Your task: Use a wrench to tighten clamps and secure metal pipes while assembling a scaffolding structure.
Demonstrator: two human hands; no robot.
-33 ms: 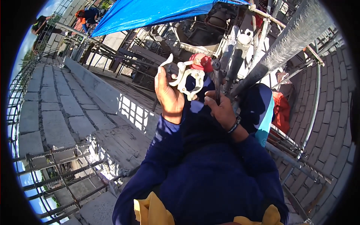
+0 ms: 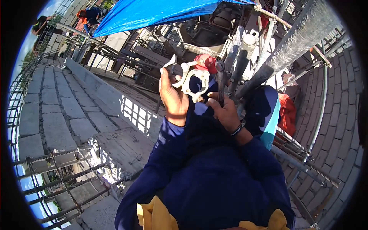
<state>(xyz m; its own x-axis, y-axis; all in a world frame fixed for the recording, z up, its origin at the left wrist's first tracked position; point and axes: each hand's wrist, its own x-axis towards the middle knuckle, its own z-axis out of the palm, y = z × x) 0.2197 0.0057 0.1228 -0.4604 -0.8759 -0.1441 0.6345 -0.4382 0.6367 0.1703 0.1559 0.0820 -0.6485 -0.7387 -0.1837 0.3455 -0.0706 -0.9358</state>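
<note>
My left hand (image 2: 173,99) is closed around one side of a pale metal scaffold coupler (image 2: 186,88), with the thumb up along its outer edge. The coupler's curved jaws are spread, and its ring-shaped half faces my right hand. In my right hand (image 2: 227,115) I grip a dark metal wrench (image 2: 221,81), upright, with its round head above my fingers. The wrench stands just right of the coupler, and a small gap shows between them. Some of my right fingers are hidden behind the handle. Behind the coupler lies a red rounded object (image 2: 207,63).
Thick grey scaffold tubes (image 2: 285,48) slant up on my right. A block wall (image 2: 57,107) and bare rebar (image 2: 53,161) are at left, with a brick wall (image 2: 329,115) at right. A blue tarp (image 2: 153,17) hangs ahead. A person in orange (image 2: 82,17) is far left.
The coupler has turned very slightly in my left hand. My right hand and the wrench have shifted a little to the left.
</note>
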